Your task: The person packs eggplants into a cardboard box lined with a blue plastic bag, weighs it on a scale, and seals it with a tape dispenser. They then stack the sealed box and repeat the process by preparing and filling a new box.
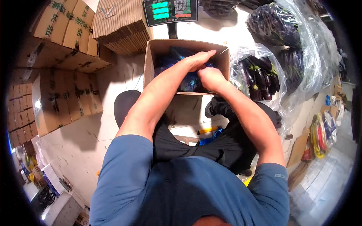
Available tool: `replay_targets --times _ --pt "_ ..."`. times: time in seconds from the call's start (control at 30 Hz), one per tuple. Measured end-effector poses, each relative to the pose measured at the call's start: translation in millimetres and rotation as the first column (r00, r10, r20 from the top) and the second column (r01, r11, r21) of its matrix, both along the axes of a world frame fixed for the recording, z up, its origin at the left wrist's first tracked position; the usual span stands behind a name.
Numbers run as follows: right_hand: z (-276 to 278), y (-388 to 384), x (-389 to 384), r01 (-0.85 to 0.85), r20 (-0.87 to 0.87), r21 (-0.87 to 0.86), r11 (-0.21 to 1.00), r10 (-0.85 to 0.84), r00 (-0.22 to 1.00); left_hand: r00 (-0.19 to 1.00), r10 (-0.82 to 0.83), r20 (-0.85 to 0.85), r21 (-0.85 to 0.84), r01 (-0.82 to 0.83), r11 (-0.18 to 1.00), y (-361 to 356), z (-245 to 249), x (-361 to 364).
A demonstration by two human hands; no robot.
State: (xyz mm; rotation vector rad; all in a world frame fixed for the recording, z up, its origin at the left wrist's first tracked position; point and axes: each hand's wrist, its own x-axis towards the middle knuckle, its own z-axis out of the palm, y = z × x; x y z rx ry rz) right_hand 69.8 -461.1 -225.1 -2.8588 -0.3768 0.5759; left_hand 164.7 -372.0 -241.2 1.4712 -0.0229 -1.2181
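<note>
An open cardboard box stands in front of me, with dark, shiny contents in bluish plastic inside. My left hand reaches over the box, one digit stretched toward its back right corner; its other fingers are mostly hidden. Just below it, my right hand is closed, its curled fingertips close to the left hand and above the plastic. Whatever it grips is too hidden to name. Beside the box on the right, an open clear bag holds several dark eggplants.
Behind the box is a scale display with lit green screens. Flattened cartons are stacked at back left, and packed boxes stand farther left. More bagged eggplants lie at back right. A yellow-handled object lies between my legs.
</note>
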Motion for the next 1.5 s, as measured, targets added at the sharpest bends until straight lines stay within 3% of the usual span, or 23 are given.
replay_targets --times 0.13,0.17,0.23,0.27,0.37,0.43,0.47,0.5,0.63,0.7,0.8,0.9,0.97,1.0,1.03,1.1,1.2,1.3,1.37,1.4,1.43,1.47,1.5 --pt "13.4 -16.2 21.7 0.363 0.037 0.216 0.906 -0.380 0.924 0.999 0.011 0.047 -0.009 -0.011 1.000 0.5 -20.9 20.7" --pt "1.9 -18.9 23.9 0.442 0.034 0.224 0.868 -0.460 0.887 0.984 -0.036 0.172 0.061 0.026 0.998 0.0 -20.8 24.2" --pt "2.7 -8.9 31.5 0.661 -0.254 0.145 0.736 -0.618 0.744 0.733 -0.259 0.629 0.196 0.172 0.965 4.8 2.6 25.0" --pt "2.8 -4.5 31.7 0.623 -0.211 0.203 0.756 -0.588 0.781 0.555 -0.329 0.764 0.281 0.173 0.944 9.0 17.2 23.8" --pt "-19.0 1.4 32.4 0.523 -0.093 0.289 0.802 -0.521 0.849 0.386 -0.415 0.824 0.328 0.272 0.905 33.5 63.4 29.5" --pt "-23.9 1.1 39.4 0.569 -0.202 0.333 0.752 -0.532 0.822 0.435 -0.388 0.813 0.303 0.254 0.919 63.2 94.7 32.0" --pt "-23.0 2.1 39.6 0.514 -0.173 0.294 0.806 -0.484 0.858 0.481 -0.364 0.797 0.289 0.225 0.930 81.2 115.9 29.1" --pt "-20.4 4.6 39.7 0.456 -0.145 0.218 0.863 -0.434 0.889 0.330 -0.223 0.917 0.172 0.178 0.969 99.5 105.7 35.9" --pt "10.9 16.4 25.7 0.311 -0.035 0.060 0.949 -0.309 0.950 0.164 -0.335 0.928 0.316 0.130 0.940 180.2 146.4 32.4" --pt "46.8 16.5 27.8 0.297 -0.006 0.049 0.954 -0.297 0.955 -0.209 -0.396 0.894 0.415 0.056 0.908 224.7 123.3 35.8" --pt "84.1 -9.1 16.5 0.308 0.364 0.373 0.875 -0.443 0.819 -0.425 -0.408 0.808 0.513 0.167 0.842 262.0 102.2 34.5" --pt "102.9 -49.8 -0.8 0.423 0.391 0.507 0.751 -0.638 0.663 -0.426 -0.348 0.835 0.487 0.279 0.828 254.5 80.8 30.0" --pt "80.0 -89.9 -13.5 0.601 0.115 0.466 0.649 -0.718 0.686 -0.386 -0.292 0.875 0.439 0.380 0.814 231.5 62.6 26.5" --pt "77.1 -88.4 -20.0 0.651 -0.125 0.528 0.546 -0.708 0.695 -0.377 -0.243 0.894 0.402 0.435 0.806 215.6 58.8 24.0" --pt "62.4 -88.3 -25.4 0.638 -0.204 0.514 0.574 -0.640 0.741 -0.366 -0.193 0.911 0.364 0.489 0.793 199.5 55.5 22.6" --pt "24.2 -73.2 -32.4 0.554 -0.132 0.605 0.573 -0.614 0.779 -0.405 -0.171 0.898 0.383 0.527 0.759 172.0 46.1 24.1" --pt "33.9 -45.2 -15.6 0.692 -0.384 0.547 0.472 -0.593 0.708 -0.378 -0.144 0.915 0.357 0.588 0.726 139.6 18.4 23.0" --pt "11.5 -19.4 -8.7 0.338 -0.053 0.484 0.807 -0.359 0.932 -0.382 -0.173 0.908 0.377 0.564 0.735 116.2 1.2 16.1" --pt "8.2 -12.3 -5.7 0.322 -0.054 0.384 0.865 -0.327 0.943 -0.323 -0.296 0.899 0.419 0.435 0.797 111.6 -7.3 12.7" --pt "5.0 -13.1 -8.0 0.410 -0.147 0.451 0.792 -0.388 0.910 -0.375 -0.470 0.799 0.587 0.317 0.745 111.8 -18.6 12.8" --pt "10.1 -11.0 -9.2 0.496 -0.242 0.505 0.706 -0.436 0.867 -0.376 -0.482 0.791 0.592 0.271 0.759 111.9 -23.2 9.9" --pt "22.6 -14.1 -11.9 0.481 -0.337 0.384 0.788 -0.366 0.868 -0.367 -0.495 0.788 0.601 0.279 0.749 112.3 -26.4 8.0" --pt "11.8 -20.8 -27.3 0.402 -0.316 0.467 0.787 -0.276 0.908 -0.362 -0.505 0.784 0.608 0.285 0.741 111.4 -27.4 8.0"
